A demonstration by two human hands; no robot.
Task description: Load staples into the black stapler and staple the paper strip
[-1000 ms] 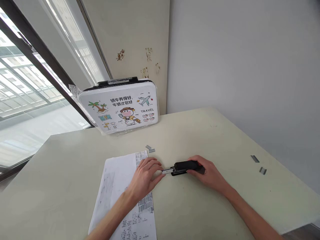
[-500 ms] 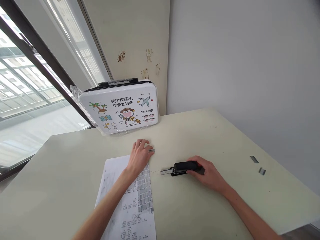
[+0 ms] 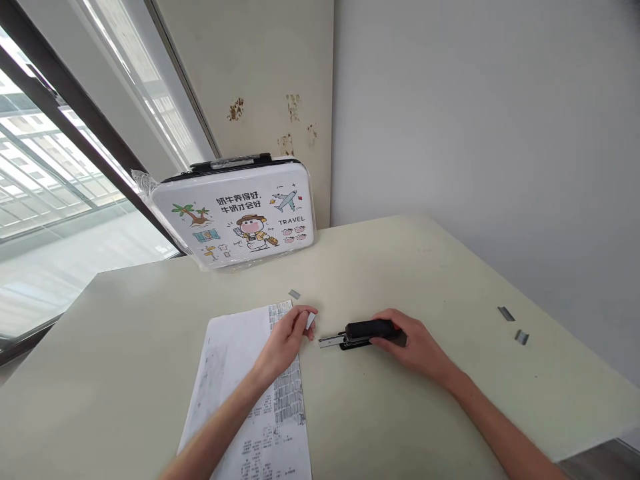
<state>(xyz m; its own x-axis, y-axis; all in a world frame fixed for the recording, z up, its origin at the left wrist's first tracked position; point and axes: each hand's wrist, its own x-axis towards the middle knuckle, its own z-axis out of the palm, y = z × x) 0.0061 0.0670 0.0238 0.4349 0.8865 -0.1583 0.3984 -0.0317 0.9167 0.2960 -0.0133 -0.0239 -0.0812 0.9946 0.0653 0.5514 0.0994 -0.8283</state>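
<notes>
My left hand [image 3: 289,333] pinches a small strip of staples [image 3: 311,321] between thumb and fingers, just left of the stapler's drawn-out metal tray [image 3: 330,341]. My right hand [image 3: 413,343] is closed round the rear of the black stapler [image 3: 370,329], which lies on the table with its tray end pointing left. Another short grey staple strip [image 3: 295,293] rests on the tabletop beyond the printed papers [image 3: 235,373]. My left wrist and forearm pass over those papers and hide part of them.
A white cartoon-print suitcase [image 3: 200,200], partly wrapped in clear plastic, stands at the back of the table [image 3: 390,267]. Two more grey staple pieces, one flat strip [image 3: 506,313] and one beside it [image 3: 521,337], lie at the right. Windows are on the left, a wall on the right.
My left hand has come back toward me and slightly right, lifting a staple strip close to the stapler's tray. A second strip is now uncovered on the table. My right hand stays on the stapler.
</notes>
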